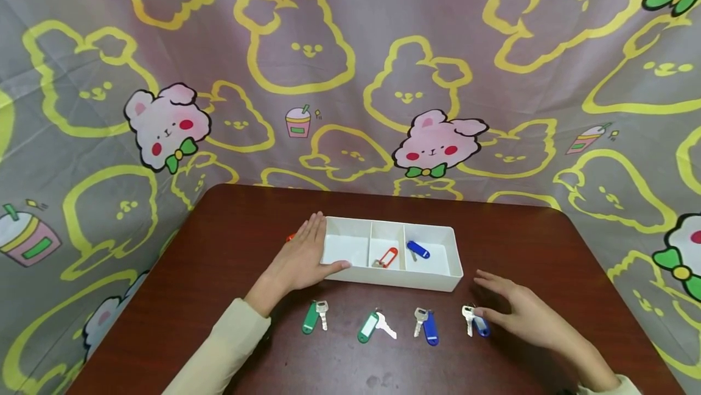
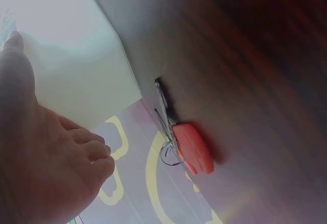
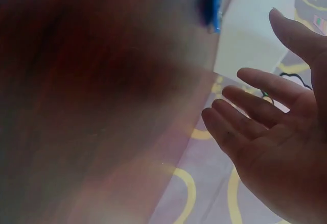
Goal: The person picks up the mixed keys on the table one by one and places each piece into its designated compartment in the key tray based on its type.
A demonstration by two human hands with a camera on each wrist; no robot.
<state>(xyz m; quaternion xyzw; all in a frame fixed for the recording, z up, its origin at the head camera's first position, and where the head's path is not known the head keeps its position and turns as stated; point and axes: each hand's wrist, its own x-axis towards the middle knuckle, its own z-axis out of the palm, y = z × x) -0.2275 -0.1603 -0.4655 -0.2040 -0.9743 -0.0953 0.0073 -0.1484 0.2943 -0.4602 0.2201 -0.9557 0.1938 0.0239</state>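
My left hand (image 1: 305, 255) rests against the left end of a white three-compartment tray (image 1: 383, 276), fingers straight and thumb over the front wall. A key with a red tag (image 1: 389, 257) lies in the middle compartment, and one with a blue tag (image 1: 418, 249) in the right. My right hand (image 1: 520, 311) hovers with spread fingers over a blue-tagged key (image 1: 468, 312) at the row's right end; its thumb overlaps the tag, and contact is unclear. Beyond my left hand, a red-tagged key (image 2: 191, 147) lies on the table, mostly hidden in the head view.
In front of the tray lie a green-tagged key (image 1: 310, 318), another green-tagged key (image 1: 368, 327) and a blue-tagged key (image 1: 431, 328), spaced in a row on the dark brown table (image 1: 509, 230). A patterned cloth (image 1: 350, 78) hangs behind and along the sides.
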